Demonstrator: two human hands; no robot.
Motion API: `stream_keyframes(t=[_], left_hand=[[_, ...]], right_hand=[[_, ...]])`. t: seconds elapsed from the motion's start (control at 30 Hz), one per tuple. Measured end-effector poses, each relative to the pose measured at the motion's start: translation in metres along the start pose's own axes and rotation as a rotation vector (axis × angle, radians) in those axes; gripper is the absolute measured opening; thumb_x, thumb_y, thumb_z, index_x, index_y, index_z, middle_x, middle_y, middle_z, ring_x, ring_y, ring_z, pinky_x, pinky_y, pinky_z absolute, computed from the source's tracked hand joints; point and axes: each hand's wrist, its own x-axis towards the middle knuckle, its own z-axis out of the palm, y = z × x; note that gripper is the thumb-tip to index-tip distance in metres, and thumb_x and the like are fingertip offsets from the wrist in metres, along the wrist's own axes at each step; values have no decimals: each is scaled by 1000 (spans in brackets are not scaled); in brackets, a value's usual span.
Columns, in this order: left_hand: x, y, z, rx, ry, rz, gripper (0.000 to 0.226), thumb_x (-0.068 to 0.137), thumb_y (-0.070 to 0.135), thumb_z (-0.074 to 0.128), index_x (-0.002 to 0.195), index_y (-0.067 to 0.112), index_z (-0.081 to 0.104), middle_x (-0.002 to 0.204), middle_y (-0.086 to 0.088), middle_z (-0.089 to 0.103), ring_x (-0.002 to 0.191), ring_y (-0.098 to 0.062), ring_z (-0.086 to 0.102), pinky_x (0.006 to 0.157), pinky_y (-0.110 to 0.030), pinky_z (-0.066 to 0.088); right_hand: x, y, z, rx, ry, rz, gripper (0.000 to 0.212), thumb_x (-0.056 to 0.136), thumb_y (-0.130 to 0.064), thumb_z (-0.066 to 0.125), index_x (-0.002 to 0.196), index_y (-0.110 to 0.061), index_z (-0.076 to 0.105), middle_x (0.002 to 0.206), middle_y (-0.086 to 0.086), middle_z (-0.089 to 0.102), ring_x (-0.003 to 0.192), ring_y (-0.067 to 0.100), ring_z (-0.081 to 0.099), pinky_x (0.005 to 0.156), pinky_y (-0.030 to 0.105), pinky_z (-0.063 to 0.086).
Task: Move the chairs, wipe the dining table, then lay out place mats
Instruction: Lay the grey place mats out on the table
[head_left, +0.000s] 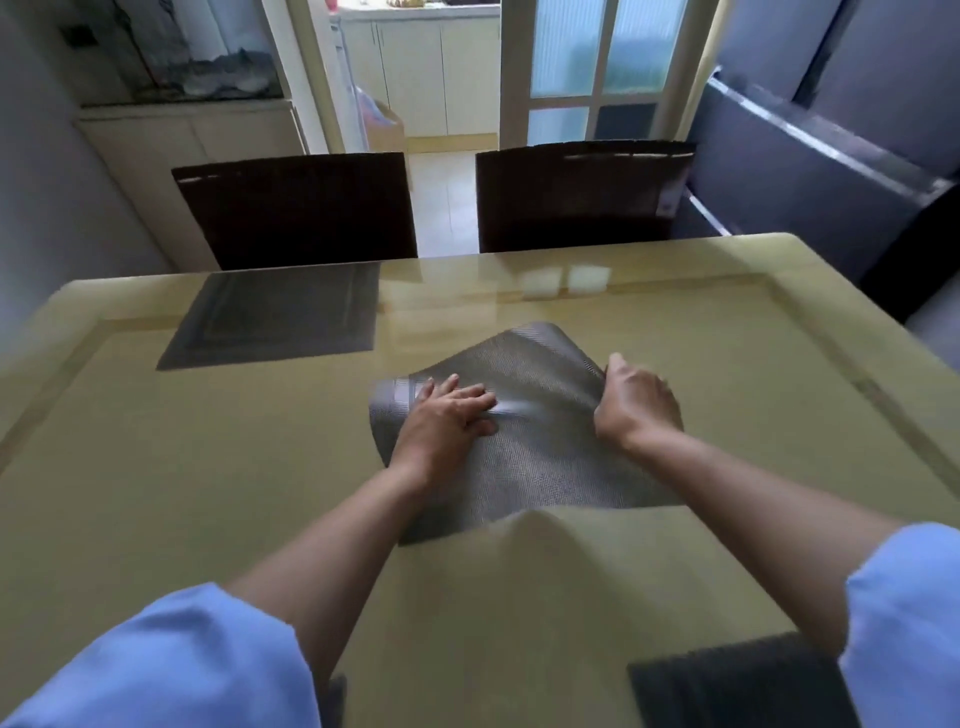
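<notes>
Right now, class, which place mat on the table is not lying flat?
The middle mat, pressed by the left hand, gripped by the right hand: its far edge curls up. The far-left mat lies flat, untouched.

A pale sideboard (192, 140) stands far left, white kitchen cabinets (431, 73) behind, a frosted glass door (597, 62) beside them.

Tabletop (675, 322) open right of the laid mat (275, 317) — chairs (296, 208) line its far edge.

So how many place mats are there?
2: a flat mat far left; a curled mat nearer, held by the left hand and right hand. The near-edge dark shape is unclear.
</notes>
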Motion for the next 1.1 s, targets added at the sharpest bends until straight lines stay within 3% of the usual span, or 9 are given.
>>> stream_keyframes(t=[0.07, 0.17, 0.33, 0.47, 0.6, 0.7, 0.77, 0.97, 1.1], left_hand=[[28, 35, 10, -3, 37, 23, 45, 90, 33, 56, 134, 23, 52, 150, 5, 39, 147, -18, 17, 118, -30, -3], [61, 72, 33, 57, 10, -40, 66, 89, 41, 55, 147, 33, 24, 159, 7, 12, 148, -17, -5, 113, -36, -19], [73, 85, 82, 175, -241, -158, 64, 94, 44, 46, 150, 34, 15, 161, 4, -2, 148, -21, -9, 117, -48, -8], [92, 79, 99, 173, -304, -213, 60, 96, 46, 40, 149, 35, 14, 161, 6, -3, 148, -20, -9, 118, -45, -1], [125, 80, 100, 137, -235, -236, 62, 96, 48, 40, 150, 33, 14, 161, 4, -3, 148, -20, -8, 120, -42, -1], [135, 82, 103, 124, -22, -215, 55, 94, 43, 47, 144, 26, 33, 155, -3, 21, 144, -23, 16, 119, -37, 13], [137, 82, 108, 163, 24, -142, 46, 92, 41, 50, 134, 23, 44, 142, -3, 35, 134, -23, 31, 114, -32, 21], [193, 70, 112, 120, -41, -204, 46, 99, 40, 33, 143, 27, 31, 154, 2, 23, 146, -16, 12, 118, -36, 0], [222, 59, 115, 164, -28, -207, 50, 101, 40, 23, 149, 27, 18, 159, 5, 13, 149, -15, -1, 116, -42, -15]], right_hand=[[20, 28, -19, -22, 97, 9, 26, 90, -4, 39, 113, -5, 50, 120, 19, 56, 115, 37, 50, 91, 41, 45], [44, 75, -29, -84, 159, 38, 32, 90, -7, 46, 121, -10, 48, 129, 15, 48, 122, 34, 42, 96, 41, 40], [56, 119, 5, -80, -237, -55, 49, 94, -37, 50, 140, -23, 40, 150, 4, 32, 136, 28, 29, 109, 39, 30], [77, 127, 27, -77, -437, -71, 56, 99, -37, 40, 150, -26, 21, 161, -3, 6, 148, 26, 7, 118, 40, 17], [112, 125, 27, -84, -373, -76, 58, 98, -36, 42, 150, -24, 20, 161, 0, 6, 148, 25, 7, 120, 37, 12], [123, 121, 26, -131, -193, -40, 39, 97, -37, 45, 129, -16, 47, 142, 6, 41, 132, 26, 36, 105, 36, 35], [126, 121, 29, -151, -180, -60, 36, 97, -39, 42, 123, -15, 52, 134, 5, 47, 127, 24, 39, 99, 35, 39], [185, 121, 42, -46, -294, -136, 60, 100, -40, 32, 152, -17, 14, 162, 1, 4, 149, 18, 3, 122, 33, 8], [216, 118, 56, 60, -210, -177, 58, 101, -37, 33, 152, -16, 15, 162, 1, 4, 150, 16, 1, 121, 32, 1]])
